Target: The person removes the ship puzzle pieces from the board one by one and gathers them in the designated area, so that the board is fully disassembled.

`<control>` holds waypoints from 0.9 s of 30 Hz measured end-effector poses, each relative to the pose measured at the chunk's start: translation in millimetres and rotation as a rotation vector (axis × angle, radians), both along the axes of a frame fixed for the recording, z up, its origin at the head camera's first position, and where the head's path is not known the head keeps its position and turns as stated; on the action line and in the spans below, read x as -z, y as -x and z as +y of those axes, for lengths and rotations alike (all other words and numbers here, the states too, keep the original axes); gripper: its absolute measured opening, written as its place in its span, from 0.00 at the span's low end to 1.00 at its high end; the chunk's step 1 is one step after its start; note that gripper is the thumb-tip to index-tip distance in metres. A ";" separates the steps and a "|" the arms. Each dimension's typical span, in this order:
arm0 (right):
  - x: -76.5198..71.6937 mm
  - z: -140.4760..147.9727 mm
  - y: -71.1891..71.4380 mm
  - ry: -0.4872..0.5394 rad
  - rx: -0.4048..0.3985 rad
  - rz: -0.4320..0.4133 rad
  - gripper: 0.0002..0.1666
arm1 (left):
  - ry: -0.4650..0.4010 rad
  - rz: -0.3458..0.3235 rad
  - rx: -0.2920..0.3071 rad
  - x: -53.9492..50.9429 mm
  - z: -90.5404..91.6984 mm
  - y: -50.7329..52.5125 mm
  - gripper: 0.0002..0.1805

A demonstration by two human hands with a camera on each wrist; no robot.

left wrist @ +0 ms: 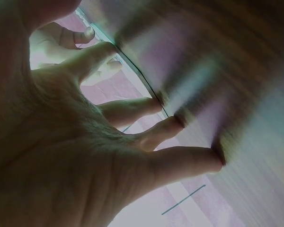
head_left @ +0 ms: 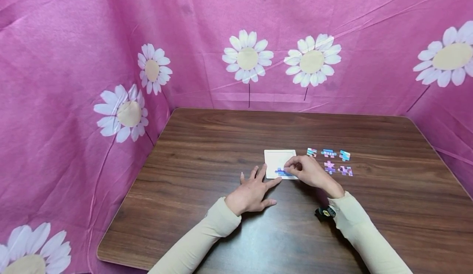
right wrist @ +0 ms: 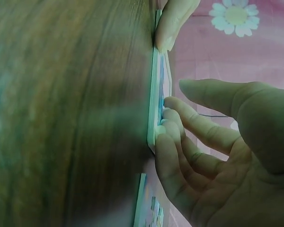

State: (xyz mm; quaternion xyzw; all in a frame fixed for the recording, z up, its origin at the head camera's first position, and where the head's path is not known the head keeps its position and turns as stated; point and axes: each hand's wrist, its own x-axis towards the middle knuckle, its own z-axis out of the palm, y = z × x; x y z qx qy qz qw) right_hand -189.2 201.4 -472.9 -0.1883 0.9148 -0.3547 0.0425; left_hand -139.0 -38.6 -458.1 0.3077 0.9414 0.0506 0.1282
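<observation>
A white puzzle tray (head_left: 272, 158) lies flat on the table, with blue-purple jigsaw pieces (head_left: 279, 171) along its near edge. My left hand (head_left: 251, 194) is spread out, its fingertips at the tray's left and near edges. In the left wrist view, the left hand's fingers (left wrist: 184, 158) are splayed and grip nothing. My right hand (head_left: 312, 172) reaches over the tray's right side, fingertips on the pieces. From the right wrist view, the right thumb (right wrist: 208, 92) stands apart from the bent fingers, which press down inside the tray. The fingers partly hide the pieces below them.
Several loose jigsaw pieces (head_left: 329, 154) lie in two rows right of the tray. A small black device (head_left: 325, 213) hangs at the right wrist. Behind the brown wooden table (head_left: 207, 142) hangs a pink cloth (head_left: 199, 23) with white daisies.
</observation>
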 end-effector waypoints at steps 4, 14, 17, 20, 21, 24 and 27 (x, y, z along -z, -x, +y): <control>-0.2 -0.8 -1.1 -0.015 0.007 -0.013 0.04 | -0.005 0.002 0.000 0.1 -0.6 -0.2 0.38; -1.6 -4.3 -0.8 0.001 0.016 -0.001 0.04 | -0.019 -0.001 0.003 2.3 -1.1 1.0 0.38; -1.8 -5.0 -1.1 0.009 0.018 0.001 0.05 | -0.017 0.003 0.001 2.2 -1.0 1.0 0.38; -1.6 -5.8 -1.8 0.025 0.014 0.000 0.05 | -0.015 0.002 -0.001 1.6 -1.0 1.0 0.38; -1.5 -5.9 -2.2 0.030 0.013 -0.004 0.05 | -0.014 0.000 -0.002 1.2 -1.0 1.0 0.38; -2.1 -5.7 -3.7 0.056 0.015 -0.006 0.05 | -0.011 -0.010 -0.005 0.4 -1.2 0.9 0.38; -3.4 -3.1 -5.3 0.082 0.038 0.000 0.05 | -0.010 -0.020 -0.003 0.2 -0.8 1.1 0.37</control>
